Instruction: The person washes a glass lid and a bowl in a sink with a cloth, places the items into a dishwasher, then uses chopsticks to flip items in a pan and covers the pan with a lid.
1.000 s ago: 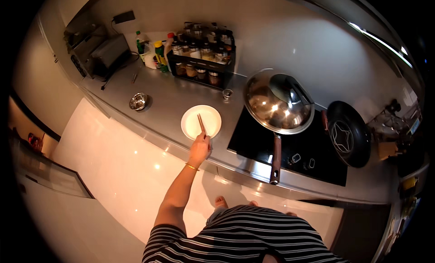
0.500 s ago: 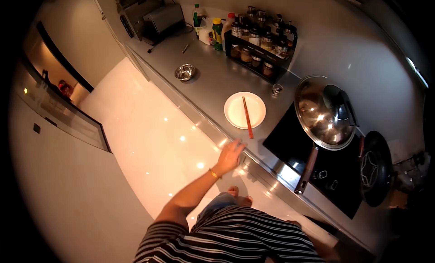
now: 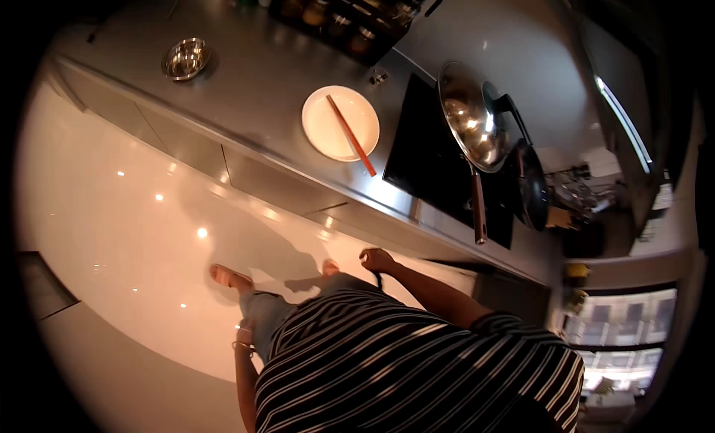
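My right hand (image 3: 377, 260) is in front of the counter's cabinets, its fingers curled closed. A dark thin strip shows just below it; I cannot make out what it holds, if anything. My left hand (image 3: 246, 330) hangs low beside my thigh, a bracelet at its wrist, its fingers too blurred to read. On the counter, beyond both hands, a white plate (image 3: 319, 131) carries a pair of reddish-brown chopsticks (image 3: 350, 133), their ends jutting past the near rim.
A lidded pan (image 3: 463, 120) with a brown handle (image 3: 478, 209) stands on the black cooktop (image 3: 417, 146), next to a dark frying pan (image 3: 532, 187). Farther left are a steel bowl (image 3: 186, 59) and a black spice rack (image 3: 328, 32). A small glass (image 3: 378, 77) is behind the plate.
The view has swung to the right. My left hand has dropped from the counter's edge to my side, and my right hand has come into view. The plate and chopsticks stay put.
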A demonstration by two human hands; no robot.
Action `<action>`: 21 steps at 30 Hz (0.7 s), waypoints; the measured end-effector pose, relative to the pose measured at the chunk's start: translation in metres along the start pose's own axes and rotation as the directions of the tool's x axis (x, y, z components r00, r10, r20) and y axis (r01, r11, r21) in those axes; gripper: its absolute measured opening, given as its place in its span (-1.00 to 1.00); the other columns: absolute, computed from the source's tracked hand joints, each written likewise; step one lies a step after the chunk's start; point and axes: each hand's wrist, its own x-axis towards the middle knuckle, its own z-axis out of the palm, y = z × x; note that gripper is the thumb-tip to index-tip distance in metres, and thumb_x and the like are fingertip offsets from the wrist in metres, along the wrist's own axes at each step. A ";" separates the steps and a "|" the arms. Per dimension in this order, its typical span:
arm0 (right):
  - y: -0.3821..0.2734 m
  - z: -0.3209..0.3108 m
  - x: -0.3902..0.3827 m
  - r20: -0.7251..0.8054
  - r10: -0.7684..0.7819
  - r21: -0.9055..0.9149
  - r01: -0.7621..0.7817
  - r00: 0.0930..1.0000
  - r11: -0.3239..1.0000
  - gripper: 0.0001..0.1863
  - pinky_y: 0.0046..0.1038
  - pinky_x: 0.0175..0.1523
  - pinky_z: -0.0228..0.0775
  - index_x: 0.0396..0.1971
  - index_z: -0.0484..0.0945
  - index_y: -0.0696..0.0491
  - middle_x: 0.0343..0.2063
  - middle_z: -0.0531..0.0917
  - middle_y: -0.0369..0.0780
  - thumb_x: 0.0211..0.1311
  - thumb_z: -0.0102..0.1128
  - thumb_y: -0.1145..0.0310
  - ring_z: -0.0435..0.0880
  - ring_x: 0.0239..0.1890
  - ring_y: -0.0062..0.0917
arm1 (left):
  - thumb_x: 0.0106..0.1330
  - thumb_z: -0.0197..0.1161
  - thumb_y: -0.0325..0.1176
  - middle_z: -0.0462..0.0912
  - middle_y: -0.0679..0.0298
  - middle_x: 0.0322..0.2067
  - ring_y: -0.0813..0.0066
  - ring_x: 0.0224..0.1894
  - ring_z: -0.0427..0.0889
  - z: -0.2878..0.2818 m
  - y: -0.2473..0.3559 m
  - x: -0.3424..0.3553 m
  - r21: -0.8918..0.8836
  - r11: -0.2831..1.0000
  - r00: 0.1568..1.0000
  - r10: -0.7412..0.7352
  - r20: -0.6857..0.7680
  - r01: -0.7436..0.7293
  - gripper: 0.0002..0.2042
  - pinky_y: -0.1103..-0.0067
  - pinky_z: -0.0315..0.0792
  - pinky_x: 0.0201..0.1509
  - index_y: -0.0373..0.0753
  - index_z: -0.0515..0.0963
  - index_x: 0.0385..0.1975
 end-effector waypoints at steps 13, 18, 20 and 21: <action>-0.270 0.000 0.077 0.271 0.358 0.164 -0.410 0.893 0.897 -0.79 -0.46 -0.41 0.49 -0.37 0.54 0.12 -0.58 0.59 -0.20 0.03 0.07 0.33 0.61 -0.65 -0.51 | 0.00 0.09 -0.51 0.59 0.09 -0.51 0.17 -0.40 0.60 -0.224 -0.060 0.061 0.221 0.903 0.925 0.380 -0.012 -0.368 -0.90 0.46 0.44 -0.29 -0.26 0.57 -0.54; -0.337 0.014 0.155 0.306 0.388 0.079 -0.430 0.869 0.900 -0.84 -0.47 -0.45 0.48 -0.46 0.56 0.08 -0.61 0.59 -0.21 -0.02 0.05 0.36 0.60 -0.67 -0.53 | -0.01 0.09 -0.42 0.60 0.04 -0.47 0.12 -0.34 0.60 -0.337 -0.011 0.084 0.245 0.950 0.976 0.160 0.145 -0.192 -0.88 0.45 0.45 -0.23 -0.25 0.56 -0.52; -0.381 0.015 0.197 0.333 0.325 0.063 -0.365 0.885 0.929 -0.85 -0.49 -0.49 0.45 -0.49 0.55 0.07 -0.65 0.57 -0.22 -0.05 0.04 0.36 0.59 -0.68 -0.54 | -0.02 0.10 -0.39 0.60 0.00 -0.44 0.04 -0.30 0.58 -0.384 -0.010 0.108 0.328 0.924 0.981 0.187 0.059 -0.196 -0.87 0.41 0.44 -0.19 -0.25 0.53 -0.50; -0.392 0.023 0.233 0.389 0.282 0.081 -0.338 0.877 0.938 -0.85 -0.50 -0.50 0.43 -0.51 0.55 0.06 -0.67 0.57 -0.24 -0.06 0.03 0.36 0.57 -0.71 -0.56 | 0.00 0.08 -0.40 0.59 -0.04 -0.42 -0.01 -0.27 0.57 -0.414 0.029 0.099 0.387 0.919 0.987 0.122 -0.101 -0.074 -0.87 0.37 0.44 -0.17 -0.26 0.51 -0.47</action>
